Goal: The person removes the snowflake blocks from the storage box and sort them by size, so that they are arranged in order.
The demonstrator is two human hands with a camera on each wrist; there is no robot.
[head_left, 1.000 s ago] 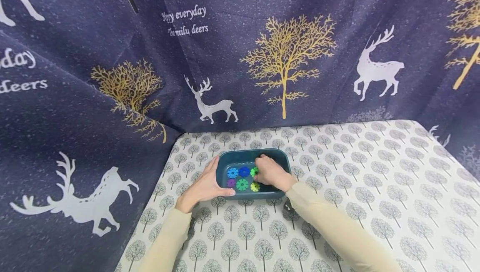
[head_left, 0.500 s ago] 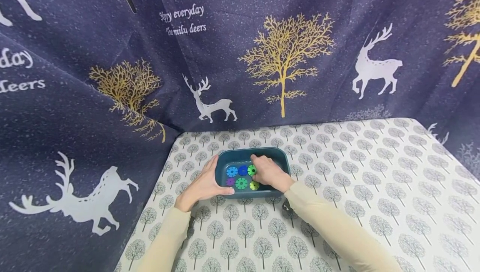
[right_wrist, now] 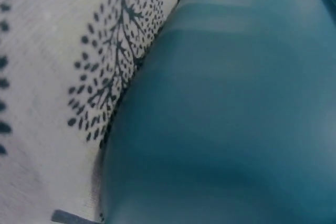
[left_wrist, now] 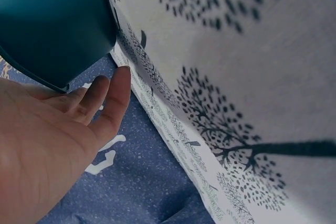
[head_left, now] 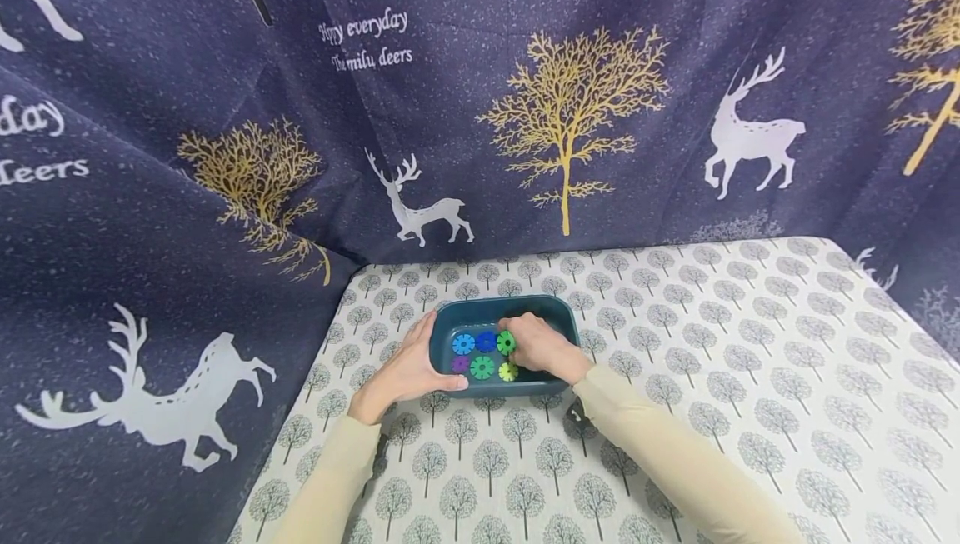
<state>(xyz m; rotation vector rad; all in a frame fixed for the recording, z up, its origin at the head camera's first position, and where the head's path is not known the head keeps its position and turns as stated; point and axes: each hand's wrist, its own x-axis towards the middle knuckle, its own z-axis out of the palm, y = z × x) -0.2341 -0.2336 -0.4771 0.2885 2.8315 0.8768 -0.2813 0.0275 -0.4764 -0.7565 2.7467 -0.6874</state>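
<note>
Here, hands (head_left: 408,369) (head_left: 538,342) at tub (head_left: 510,391), "milu deers" backdrop (head_left: 450,111)

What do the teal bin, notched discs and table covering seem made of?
Teal bin: probably moulded plastic, satin finish, judging by its smooth walls and soft highlights.
Notched discs: likely plastic, evenly coloured; too small to judge the finish.
Table covering: seemingly woven fabric, matte, with a faint weave in the right wrist view.

Navy deer-print cloth (head_left: 465,111) bhd tree-print tablecloth (head_left: 750,336), w/ gold trees (head_left: 567,136)
</note>
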